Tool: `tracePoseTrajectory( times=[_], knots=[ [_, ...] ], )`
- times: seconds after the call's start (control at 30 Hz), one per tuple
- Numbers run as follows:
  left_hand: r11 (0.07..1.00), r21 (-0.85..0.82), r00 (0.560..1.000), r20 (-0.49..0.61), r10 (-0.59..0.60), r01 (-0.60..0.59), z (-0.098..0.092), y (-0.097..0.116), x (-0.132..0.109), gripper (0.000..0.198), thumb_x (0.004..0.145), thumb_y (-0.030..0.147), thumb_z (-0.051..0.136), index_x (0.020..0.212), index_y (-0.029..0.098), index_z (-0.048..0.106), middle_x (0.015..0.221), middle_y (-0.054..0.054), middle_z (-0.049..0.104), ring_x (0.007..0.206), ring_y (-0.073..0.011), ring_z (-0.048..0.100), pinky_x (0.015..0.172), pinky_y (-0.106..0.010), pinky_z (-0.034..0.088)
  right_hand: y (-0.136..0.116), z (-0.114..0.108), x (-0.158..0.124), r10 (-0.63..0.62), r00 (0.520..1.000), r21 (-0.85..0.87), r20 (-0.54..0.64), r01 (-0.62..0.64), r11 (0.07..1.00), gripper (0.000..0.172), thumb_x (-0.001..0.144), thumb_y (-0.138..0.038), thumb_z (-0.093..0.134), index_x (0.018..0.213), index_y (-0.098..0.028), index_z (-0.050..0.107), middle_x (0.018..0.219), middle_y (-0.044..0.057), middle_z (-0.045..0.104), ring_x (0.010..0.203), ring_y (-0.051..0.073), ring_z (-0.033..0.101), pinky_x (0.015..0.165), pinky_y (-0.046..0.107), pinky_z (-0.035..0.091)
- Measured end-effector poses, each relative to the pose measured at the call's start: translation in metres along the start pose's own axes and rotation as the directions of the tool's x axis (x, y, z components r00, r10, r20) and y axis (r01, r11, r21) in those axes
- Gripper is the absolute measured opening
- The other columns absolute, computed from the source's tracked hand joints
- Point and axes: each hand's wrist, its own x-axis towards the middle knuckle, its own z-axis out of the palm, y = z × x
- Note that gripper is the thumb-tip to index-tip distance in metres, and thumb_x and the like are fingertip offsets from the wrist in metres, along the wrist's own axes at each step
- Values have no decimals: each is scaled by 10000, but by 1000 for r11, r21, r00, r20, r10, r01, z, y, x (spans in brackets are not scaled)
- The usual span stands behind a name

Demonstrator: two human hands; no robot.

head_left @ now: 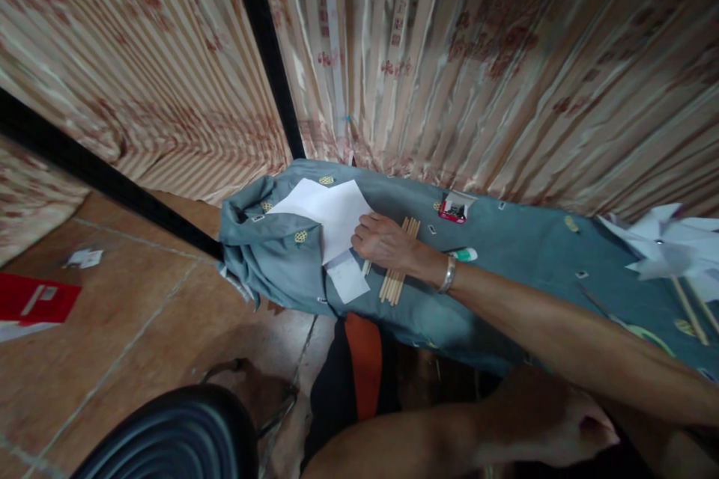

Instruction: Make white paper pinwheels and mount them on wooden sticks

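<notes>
My right hand (pixel 385 241), a bracelet on its wrist, reaches in from the right. Its fingers are closed at the right edge of a white sheet of paper (pixel 337 217); the exact fingertip contact is partly hidden. Below that sheet lies a smaller white piece of paper (pixel 349 281). Several thin wooden sticks (pixel 393 286) lie side by side, partly under my right wrist. A glue stick (pixel 463 254) rests just beyond the wrist. Low in the view, my left hand (pixel 556 419) is in shadow beneath the right forearm, away from the papers; its fingers are unclear.
White paper pinwheels (pixel 660 241) on wooden sticks lie at the right of the grey-green cloth (pixel 533 262). Scissors (pixel 623 322) and a small red box (pixel 454 208) are on it too. A black stool (pixel 174 438) stands lower left, near black poles (pixel 269 52) and curtains.
</notes>
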Motion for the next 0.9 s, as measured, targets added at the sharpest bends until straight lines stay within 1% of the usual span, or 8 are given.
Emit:
tracePoseTrajectory(
  times=[0.17, 0.3, 0.43, 0.5, 0.6, 0.7, 0.8, 0.9],
  knots=[
    [999, 11, 999, 13, -35, 35, -7, 1, -6, 125, 843, 200, 577, 856, 174, 698, 873, -33, 737, 889, -208, 680, 753, -288, 526, 6, -14, -31, 4, 998, -40, -58, -6, 999, 230, 926, -66, 473, 839, -140, 673, 775, 87, 658, 831, 231, 547, 733, 347, 410],
    [1000, 17, 999, -53, -13, 14, -9, 5, -6, 126, 843, 225, 590, 896, 165, 688, 1030, -61, 728, 1023, -242, 653, 848, -330, 532, 3, -23, -71, 80, 986, -47, -148, -88, 995, 192, 924, -110, 514, 805, -150, 660, 750, 71, 648, 794, 220, 542, 727, 342, 407],
    [998, 31, 994, -89, -56, 59, -6, 9, -10, 257, 852, 220, 581, 1084, 133, 650, 1205, -101, 679, 1161, -266, 591, 966, -375, 503, -10, -28, -122, 210, 937, -11, -280, -221, 975, 211, 924, -124, 529, 746, -155, 639, 723, 59, 636, 766, 209, 532, 705, 337, 407],
    [996, 25, 990, -114, -87, 91, -2, 7, -13, 363, 848, 227, 588, 1196, 126, 605, 1224, -115, 668, 1151, -279, 598, 960, -396, 512, -19, -29, -149, 267, 916, 35, -299, -269, 962, 205, 924, -119, 526, 759, -156, 641, 736, 56, 642, 761, 203, 531, 715, 336, 417],
    [996, 12, 986, -146, -83, 86, 4, 2, -16, 407, 829, 214, 608, 1223, 111, 597, 1230, -142, 660, 1131, -297, 608, 942, -418, 519, -34, -30, -191, 395, 876, 130, -278, -373, 919, 222, 951, -119, 471, 842, -162, 659, 809, 71, 670, 801, 198, 548, 747, 336, 433],
    [990, 55, 991, -44, -127, 130, 5, 1, -17, 273, 842, 214, 610, 1086, 111, 677, 1118, -131, 709, 1052, -282, 643, 926, -411, 517, -44, -28, -232, 464, 842, 168, -274, -434, 885, 240, 970, -155, 439, 895, -149, 668, 887, 96, 697, 818, 207, 568, 741, 343, 453],
    [988, 95, 982, 129, -135, 124, 2, 6, -21, 169, 876, 184, 573, 895, 141, 736, 937, -80, 749, 898, -217, 682, 844, -320, 524, -50, -20, -268, 557, 788, 198, -264, -521, 831, 226, 967, -169, 450, 974, -142, 674, 945, 104, 716, 865, 219, 592, 766, 356, 479],
    [989, 113, 986, 125, -107, 93, -6, 13, -26, 184, 897, 211, 571, 935, 154, 742, 916, -65, 746, 865, -175, 673, 837, -275, 498, -55, -9, -297, 661, 706, 291, -256, -596, 749, 221, 962, -194, 474, 1043, -144, 674, 1004, 108, 725, 935, 231, 615, 826, 383, 508]
  ],
)
